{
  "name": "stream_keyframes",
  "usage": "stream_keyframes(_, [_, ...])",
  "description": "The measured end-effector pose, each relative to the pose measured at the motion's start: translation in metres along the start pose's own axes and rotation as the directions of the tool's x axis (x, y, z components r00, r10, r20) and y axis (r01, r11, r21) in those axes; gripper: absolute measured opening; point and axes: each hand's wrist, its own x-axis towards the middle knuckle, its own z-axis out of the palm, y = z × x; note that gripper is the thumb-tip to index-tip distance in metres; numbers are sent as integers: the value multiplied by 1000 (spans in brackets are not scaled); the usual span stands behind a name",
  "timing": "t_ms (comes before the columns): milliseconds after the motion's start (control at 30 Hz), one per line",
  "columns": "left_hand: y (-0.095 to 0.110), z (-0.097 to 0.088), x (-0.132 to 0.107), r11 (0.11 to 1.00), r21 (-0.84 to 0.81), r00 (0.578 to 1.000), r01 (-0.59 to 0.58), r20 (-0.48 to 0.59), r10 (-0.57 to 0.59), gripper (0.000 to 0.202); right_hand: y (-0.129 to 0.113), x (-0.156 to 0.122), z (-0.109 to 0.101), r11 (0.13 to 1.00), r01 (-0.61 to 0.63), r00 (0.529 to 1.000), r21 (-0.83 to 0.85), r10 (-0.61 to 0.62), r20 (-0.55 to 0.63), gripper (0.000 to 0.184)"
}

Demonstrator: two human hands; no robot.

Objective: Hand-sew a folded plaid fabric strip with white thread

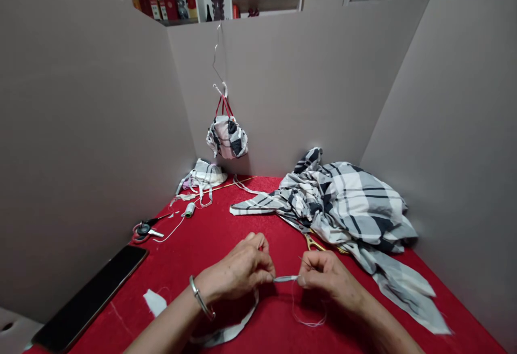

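Note:
A narrow grey-white fabric strip (286, 278) is stretched between my two hands above the red cloth. My left hand (248, 262), with a silver bangle at the wrist, pinches one end; more of the strip hangs below it and curves toward the front edge. My right hand (323, 273) is closed on the other end. A thin needle (301, 258) sticks up from its fingertips, and a loop of white thread (309, 323) dangles beneath. Gold-handled scissors (314, 243) lie just beyond my right hand, partly under plaid fabric.
A heap of black-and-white plaid fabric (351, 198) fills the right back. A phone (92, 295), small scissors (143, 230), a thread spool (189, 210) and fabric scraps (205, 173) lie left. A plaid bundle (228, 137) hangs on the back wall (291, 90).

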Motion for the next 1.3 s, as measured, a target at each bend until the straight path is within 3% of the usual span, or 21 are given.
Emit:
stream_keyframes(100, [0,-4,6,997,-67,995,-26,94,33,9,1,1,-3,1000,10,1000,4,-10,-17,10])
stream_keyframes(200, [-4,-2,11,971,-218,990,94,127,-67,11,2,3,-4,1000,17,999,9,-17,-36,9])
stream_keyframes(333, [-6,9,13,808,-525,963,268,158,-216,13,2,3,-2,1000,24,999,16,-24,-41,9])
stream_keyframes(433, [-5,19,9,750,-615,964,244,68,-257,14,2,3,0,1000,15,999,23,-14,-36,8])
stream_keyframes(600, [-6,32,0,623,-727,952,290,156,-262,25,6,4,2,998,-8,1000,54,7,6,8])
stream_keyframes(733, [-12,33,-1,521,-809,948,272,131,-291,28,9,4,1,996,-24,999,88,21,34,10])
stream_keyframes(900, [-16,34,1,530,-791,932,305,134,-337,20,11,4,1,994,-37,998,104,31,56,9])
stream_keyframes(1167, [-5,54,12,556,-757,897,343,88,-434,29,12,3,8,993,-42,995,113,32,91,9])
stream_keyframes(1300, [-15,59,11,517,-794,893,318,68,-444,31,8,7,-7,990,51,996,133,-41,-84,21])
